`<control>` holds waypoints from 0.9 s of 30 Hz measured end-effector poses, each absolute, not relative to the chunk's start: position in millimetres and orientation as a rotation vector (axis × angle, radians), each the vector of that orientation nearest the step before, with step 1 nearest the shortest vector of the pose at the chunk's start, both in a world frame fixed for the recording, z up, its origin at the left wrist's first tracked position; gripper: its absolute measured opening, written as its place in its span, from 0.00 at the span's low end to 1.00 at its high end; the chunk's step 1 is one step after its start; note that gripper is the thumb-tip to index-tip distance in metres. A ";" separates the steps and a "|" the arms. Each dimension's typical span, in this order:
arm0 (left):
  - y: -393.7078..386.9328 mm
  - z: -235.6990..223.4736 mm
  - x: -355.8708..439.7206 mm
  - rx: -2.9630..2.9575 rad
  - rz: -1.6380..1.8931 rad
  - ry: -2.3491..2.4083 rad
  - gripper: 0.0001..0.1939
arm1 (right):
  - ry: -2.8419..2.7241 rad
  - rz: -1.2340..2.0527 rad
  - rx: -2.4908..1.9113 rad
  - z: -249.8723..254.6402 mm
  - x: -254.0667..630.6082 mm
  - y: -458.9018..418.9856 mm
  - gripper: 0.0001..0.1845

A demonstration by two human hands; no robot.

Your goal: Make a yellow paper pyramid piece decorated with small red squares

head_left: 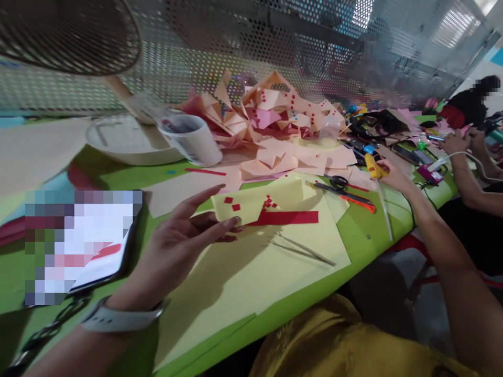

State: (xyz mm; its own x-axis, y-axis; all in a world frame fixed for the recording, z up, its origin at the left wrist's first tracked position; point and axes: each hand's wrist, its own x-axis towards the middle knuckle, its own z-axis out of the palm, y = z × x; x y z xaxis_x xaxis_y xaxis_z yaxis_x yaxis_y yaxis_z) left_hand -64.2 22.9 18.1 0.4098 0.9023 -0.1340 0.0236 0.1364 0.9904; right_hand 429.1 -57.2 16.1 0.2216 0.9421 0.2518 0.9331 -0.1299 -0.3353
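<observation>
Left hand (184, 235) pinches red-specked yellow paper (247, 203), probably light, crease-prone, best held by edge; right hand (394, 178) grips apparent glue gun (372, 165).

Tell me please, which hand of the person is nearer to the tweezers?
Left: the left hand holds folded yellow paper just left of the tweezers. The right hand is farther off to the right, holding a yellow glue gun.

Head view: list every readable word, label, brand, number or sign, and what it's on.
None can be read.
Phone: screen partly pixelated, no legible text.
Yellow clothing: faint pale marks, too blurred to read.
Yellow glue gun: small reddish mark, too small to read.
Purple box: pale marks, too small to read.
</observation>
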 end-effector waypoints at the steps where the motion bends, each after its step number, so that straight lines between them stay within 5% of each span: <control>1: 23.6 17.5 -64.5 1.274 0.808 0.962 0.42 | -1.755 0.024 -2.111 14.1 432.6 -56.2 0.27; 12: 24.9 19.8 -63.7 1.211 0.888 0.933 0.39 | -2.005 0.105 -2.131 31.2 441.9 -57.8 0.22; 17: 26.2 21.2 -62.8 1.149 0.970 0.930 0.42 | -1.851 -0.078 -1.917 53.5 361.1 -70.0 0.13; 27: 25.7 23.7 -63.8 1.092 1.059 0.910 0.39 | -2.433 0.138 -1.732 60.8 266.5 -72.1 0.14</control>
